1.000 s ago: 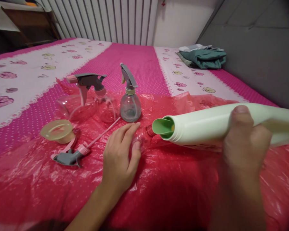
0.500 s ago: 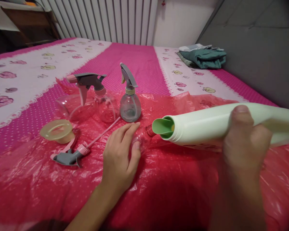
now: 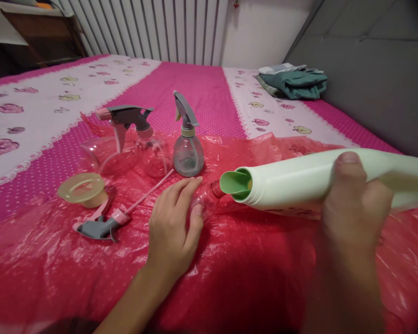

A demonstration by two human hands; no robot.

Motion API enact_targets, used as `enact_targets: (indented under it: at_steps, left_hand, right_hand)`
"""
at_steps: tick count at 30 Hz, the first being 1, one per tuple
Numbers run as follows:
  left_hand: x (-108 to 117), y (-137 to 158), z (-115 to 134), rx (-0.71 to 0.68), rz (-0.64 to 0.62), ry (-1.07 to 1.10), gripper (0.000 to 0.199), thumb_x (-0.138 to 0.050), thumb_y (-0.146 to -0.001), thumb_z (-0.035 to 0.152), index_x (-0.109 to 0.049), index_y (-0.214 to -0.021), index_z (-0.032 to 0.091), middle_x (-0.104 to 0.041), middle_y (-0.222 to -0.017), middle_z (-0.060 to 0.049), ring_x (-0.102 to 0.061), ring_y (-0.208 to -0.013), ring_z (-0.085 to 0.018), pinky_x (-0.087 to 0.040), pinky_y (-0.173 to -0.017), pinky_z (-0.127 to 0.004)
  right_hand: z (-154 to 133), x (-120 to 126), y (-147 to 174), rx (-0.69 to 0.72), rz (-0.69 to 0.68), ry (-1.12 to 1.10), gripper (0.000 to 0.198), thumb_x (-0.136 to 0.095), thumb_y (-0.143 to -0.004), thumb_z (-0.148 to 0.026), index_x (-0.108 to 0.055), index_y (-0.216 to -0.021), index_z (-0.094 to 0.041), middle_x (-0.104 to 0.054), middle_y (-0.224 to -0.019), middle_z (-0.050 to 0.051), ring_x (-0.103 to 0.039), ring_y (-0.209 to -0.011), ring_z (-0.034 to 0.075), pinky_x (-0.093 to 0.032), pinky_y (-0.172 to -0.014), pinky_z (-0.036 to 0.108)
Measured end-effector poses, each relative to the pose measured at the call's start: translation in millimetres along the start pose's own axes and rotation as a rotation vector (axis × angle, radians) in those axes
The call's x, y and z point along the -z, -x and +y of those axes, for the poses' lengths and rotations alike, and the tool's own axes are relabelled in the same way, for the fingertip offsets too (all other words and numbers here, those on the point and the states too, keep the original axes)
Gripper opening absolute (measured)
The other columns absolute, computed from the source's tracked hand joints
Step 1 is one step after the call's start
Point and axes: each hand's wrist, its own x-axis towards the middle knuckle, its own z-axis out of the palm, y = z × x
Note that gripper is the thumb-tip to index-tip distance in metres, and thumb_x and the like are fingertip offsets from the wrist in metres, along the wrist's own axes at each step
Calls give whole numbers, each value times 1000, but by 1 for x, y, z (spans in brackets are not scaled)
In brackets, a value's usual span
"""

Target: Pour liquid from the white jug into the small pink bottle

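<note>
My left hand (image 3: 176,220) is wrapped round a clear spray bottle (image 3: 206,197) with no top on it, tilted so its threaded neck points right. In my right hand (image 3: 355,199) is a large pale green jug (image 3: 296,181), held nearly level by its handle. The jug's green spout (image 3: 234,182) sits right at the bottle's neck; I cannot make out any liquid between them. To the left lies a loose grey and pink spray trigger (image 3: 101,227), its pink tube (image 3: 151,190) reaching toward my left hand. Behind it rests a pale yellow funnel-like piece (image 3: 81,189).
A small spray bottle (image 3: 188,155) with a grey trigger stands just beyond my left hand. Left of it is a clear spray bottle with a pink and grey trigger head (image 3: 128,116). Red plastic sheeting (image 3: 247,269) covers the near bed. Folded clothes (image 3: 292,82) lie at the back right.
</note>
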Motion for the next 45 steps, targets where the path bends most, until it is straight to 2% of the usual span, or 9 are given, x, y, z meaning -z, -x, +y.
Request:
enact_targets:
  at_steps: [10,28,36,45]
  left_hand:
    - [0,0,1,3,2,1,40,-40,-114,31,-60,-148,21,-69,-143,-12,-65,-132,-31,-51,-112,-50]
    - [0,0,0,-3,2,-3,40,-41,-114,31,-59,-148,21,-69,-142,-13,-66,-130,-31,-52,-110,-51]
    - [0,-1,1,-5,-4,6,40,-41,-114,31,-60,-147,19,-69,-141,-13,-65,-131,-31,-51,-111,-50]
    - [0,0,1,1,8,4,40,-40,-114,32,-59,-148,22,-69,-142,-12,-65,-131,-30,-52,-111,-50]
  right_hand:
    - [0,-1,0,5,-16,0,78,-49,-75,-91,-68,-94,-17,-70,-92,13,-65,-94,31,-50,-87,51]
    - [0,-1,0,17,-16,4,80,-48,-75,-90,-68,-95,-16,-67,-89,13,-64,-91,29,-50,-81,49]
    - [0,-2,-1,25,-6,7,79,-49,-75,-90,-67,-93,-16,-68,-89,13,-65,-91,30,-51,-84,50]
    - [0,0,-1,17,-21,-3,76,-50,-76,-90,-67,-91,-17,-68,-88,12,-65,-91,29,-50,-82,49]
